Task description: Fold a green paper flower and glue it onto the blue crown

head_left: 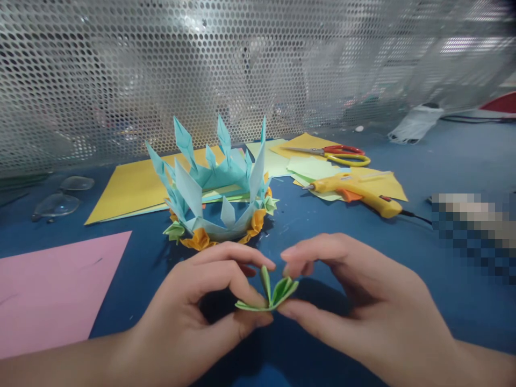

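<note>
Holding, at the lower centre of the frame, a small green folded paper piece (283, 293) above the blue table (407, 166) — pinched between the thumb and a finger of the left hand (175, 309), with the forefinger bent over close to its upright lobe. Touching the piece's right underside with the thumb of the right hand (374, 290), with fingers curved above and a wide gap between.

To judge by the blue paper crown (217, 177) at centre, well advanced: already shaped into a standing ring with tall and short points, already dressed around the outer base with orange folded pieces (200, 239) and pale green pieces (174, 231). Not yet joined to it — creased into several lobes, but loose in the fingers. Cannot count bare spots along the hidden far side.

Cannot read any brand or label on the yellow glue gun (363, 196), right of centre, or on the scissors (328, 152) above it. On the pink sheet (60, 290), lower left, only dark strokes, too faint for words. Cannot make out anything within the pixelated patch (475, 226), right edge.
</note>
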Action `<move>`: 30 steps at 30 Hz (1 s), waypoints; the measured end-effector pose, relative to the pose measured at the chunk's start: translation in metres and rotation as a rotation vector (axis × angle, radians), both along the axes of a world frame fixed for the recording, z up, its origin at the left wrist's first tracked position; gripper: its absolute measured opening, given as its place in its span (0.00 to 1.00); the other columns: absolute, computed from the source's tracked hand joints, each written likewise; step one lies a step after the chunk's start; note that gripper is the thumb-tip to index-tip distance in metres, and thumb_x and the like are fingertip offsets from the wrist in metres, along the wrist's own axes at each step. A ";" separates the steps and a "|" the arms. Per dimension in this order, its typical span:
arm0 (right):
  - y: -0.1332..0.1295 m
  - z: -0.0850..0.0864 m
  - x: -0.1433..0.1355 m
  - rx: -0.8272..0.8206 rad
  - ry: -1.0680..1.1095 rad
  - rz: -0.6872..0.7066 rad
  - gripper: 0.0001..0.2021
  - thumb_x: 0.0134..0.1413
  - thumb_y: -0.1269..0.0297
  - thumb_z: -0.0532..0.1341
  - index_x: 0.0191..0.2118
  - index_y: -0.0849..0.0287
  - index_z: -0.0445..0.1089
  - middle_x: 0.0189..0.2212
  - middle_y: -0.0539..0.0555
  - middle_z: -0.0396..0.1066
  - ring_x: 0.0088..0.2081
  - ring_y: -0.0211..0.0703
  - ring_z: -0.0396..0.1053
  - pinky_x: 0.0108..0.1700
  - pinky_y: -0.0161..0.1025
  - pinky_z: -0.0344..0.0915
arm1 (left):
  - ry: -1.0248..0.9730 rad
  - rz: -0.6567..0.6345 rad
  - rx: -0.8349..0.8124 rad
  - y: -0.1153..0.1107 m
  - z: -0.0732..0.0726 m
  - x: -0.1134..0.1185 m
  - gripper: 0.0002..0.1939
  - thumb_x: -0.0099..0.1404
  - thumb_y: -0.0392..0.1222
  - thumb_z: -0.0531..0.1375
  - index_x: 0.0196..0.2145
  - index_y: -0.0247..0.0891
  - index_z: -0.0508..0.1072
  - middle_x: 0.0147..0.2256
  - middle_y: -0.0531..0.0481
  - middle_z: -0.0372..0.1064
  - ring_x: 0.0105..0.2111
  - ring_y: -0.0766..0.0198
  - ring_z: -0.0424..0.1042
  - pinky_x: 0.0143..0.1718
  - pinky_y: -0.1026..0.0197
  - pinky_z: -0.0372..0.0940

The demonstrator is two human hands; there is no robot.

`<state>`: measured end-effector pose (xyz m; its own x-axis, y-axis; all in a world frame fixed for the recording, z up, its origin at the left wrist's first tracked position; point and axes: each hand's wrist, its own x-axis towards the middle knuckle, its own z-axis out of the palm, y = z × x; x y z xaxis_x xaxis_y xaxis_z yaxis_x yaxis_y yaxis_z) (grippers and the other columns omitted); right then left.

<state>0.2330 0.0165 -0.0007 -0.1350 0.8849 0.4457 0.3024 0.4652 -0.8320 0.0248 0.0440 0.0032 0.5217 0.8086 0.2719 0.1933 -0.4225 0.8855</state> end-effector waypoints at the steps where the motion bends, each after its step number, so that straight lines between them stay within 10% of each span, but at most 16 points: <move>1: 0.000 0.000 0.000 -0.019 0.022 0.022 0.20 0.43 0.79 0.69 0.41 0.49 0.75 0.31 0.42 0.77 0.31 0.31 0.74 0.37 0.24 0.72 | -0.012 0.003 -0.017 0.000 -0.001 0.001 0.11 0.59 0.30 0.68 0.25 0.44 0.75 0.40 0.56 0.75 0.39 0.65 0.77 0.45 0.68 0.69; 9: 0.006 0.002 -0.001 -0.236 0.016 0.112 0.05 0.49 0.72 0.69 0.28 0.55 0.78 0.35 0.50 0.80 0.38 0.37 0.78 0.40 0.28 0.74 | -0.144 0.047 -0.281 0.001 -0.009 0.003 0.19 0.59 0.31 0.69 0.42 0.52 0.70 0.33 0.62 0.74 0.33 0.70 0.75 0.36 0.73 0.70; 19: 0.003 0.003 -0.005 -0.098 -0.120 0.031 0.10 0.50 0.77 0.65 0.34 0.54 0.78 0.28 0.43 0.82 0.28 0.32 0.79 0.35 0.22 0.73 | 0.005 0.151 -0.337 0.000 0.000 0.009 0.06 0.56 0.31 0.67 0.26 0.41 0.79 0.24 0.57 0.80 0.25 0.67 0.77 0.28 0.72 0.70; 30: -0.003 -0.001 0.004 0.134 -0.247 0.093 0.20 0.49 0.81 0.64 0.46 0.51 0.72 0.41 0.41 0.81 0.40 0.27 0.78 0.49 0.16 0.67 | -0.090 0.078 -0.037 0.000 0.001 0.005 0.11 0.54 0.25 0.67 0.29 0.41 0.82 0.30 0.55 0.83 0.31 0.65 0.82 0.36 0.71 0.74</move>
